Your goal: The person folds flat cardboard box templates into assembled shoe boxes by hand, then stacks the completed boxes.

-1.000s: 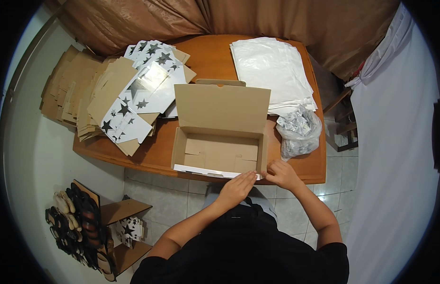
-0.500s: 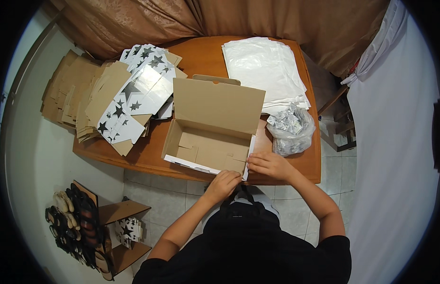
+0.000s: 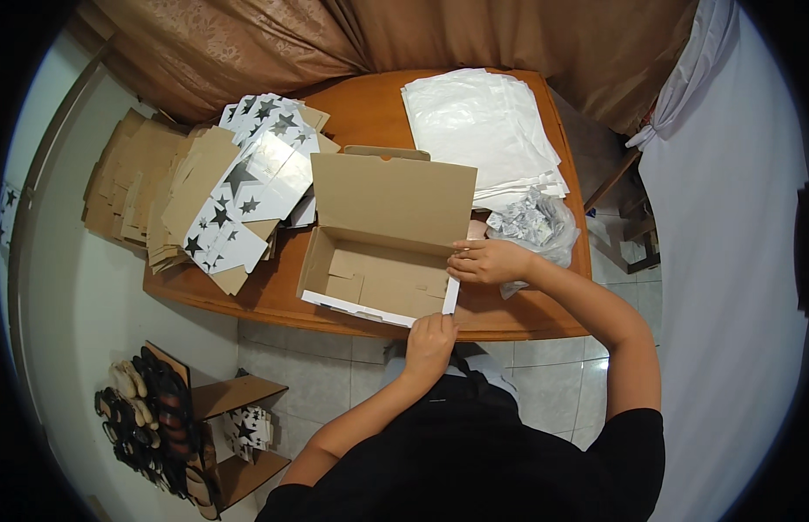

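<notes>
- Head view: an open cardboard box (image 3: 378, 274) sits at the near edge of the wooden table (image 3: 369, 113), lid standing upright on its far side, brown inside, white outside.
- The left hand (image 3: 430, 341) is at the near right corner of the box, fingers curled over the white front wall and pinching its edge.
- The right hand (image 3: 490, 261) rests on the right end wall, fingers pressed flat along the top of the side flap, gripping it rather than hanging loose.
- My read: the box is light, thin card, stiff along its folds but easy to crease; corners and folded rims look like the safest places to hold, since the broad panels would buckle.
- Left of the box lies a heap of flat box blanks (image 3: 239, 200), white with black stars, over plain brown ones.
- Far right, a stack of white sheets (image 3: 474, 122); just beside the right hand, a clear bag of crinkly wrapped pieces (image 3: 535, 222).
- Below the table on the left, a small shoe rack (image 3: 161, 418) on the tiled floor.
</notes>
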`<move>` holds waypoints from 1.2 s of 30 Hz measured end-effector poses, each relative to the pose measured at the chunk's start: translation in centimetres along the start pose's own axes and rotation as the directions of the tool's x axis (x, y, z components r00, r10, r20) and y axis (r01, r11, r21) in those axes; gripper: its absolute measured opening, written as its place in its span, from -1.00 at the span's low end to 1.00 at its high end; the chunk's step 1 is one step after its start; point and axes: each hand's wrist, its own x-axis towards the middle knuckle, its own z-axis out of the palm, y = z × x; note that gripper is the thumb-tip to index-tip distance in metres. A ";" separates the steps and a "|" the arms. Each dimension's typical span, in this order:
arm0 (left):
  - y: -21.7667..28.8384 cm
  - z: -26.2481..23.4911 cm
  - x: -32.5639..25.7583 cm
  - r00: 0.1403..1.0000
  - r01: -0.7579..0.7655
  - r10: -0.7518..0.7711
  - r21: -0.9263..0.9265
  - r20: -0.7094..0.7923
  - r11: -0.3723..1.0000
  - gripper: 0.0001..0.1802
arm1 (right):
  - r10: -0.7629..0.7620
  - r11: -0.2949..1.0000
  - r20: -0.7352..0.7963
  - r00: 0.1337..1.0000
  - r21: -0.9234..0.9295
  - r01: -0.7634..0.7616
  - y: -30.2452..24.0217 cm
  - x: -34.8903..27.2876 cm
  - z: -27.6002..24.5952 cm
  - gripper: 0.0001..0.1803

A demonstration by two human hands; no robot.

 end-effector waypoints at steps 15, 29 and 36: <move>0.7 0.9 -0.3 0.977 0.214 -0.213 -0.052 0.030 0.975 -0.93 | 0.012 0.985 0.266 0.964 0.165 -0.057 0.8 1.2 -0.4 -0.85; -7.1 -6.8 0.4 0.994 0.101 -0.111 -0.298 -0.016 0.949 -0.69 | 0.275 0.859 0.534 0.800 0.237 -0.453 2.0 11.9 -1.5 -0.69; -23.2 -9.0 -1.7 0.876 0.396 -0.449 -0.269 -0.175 0.878 -0.75 | 0.261 0.929 0.142 0.955 0.233 -0.288 6.0 23.3 5.5 -0.72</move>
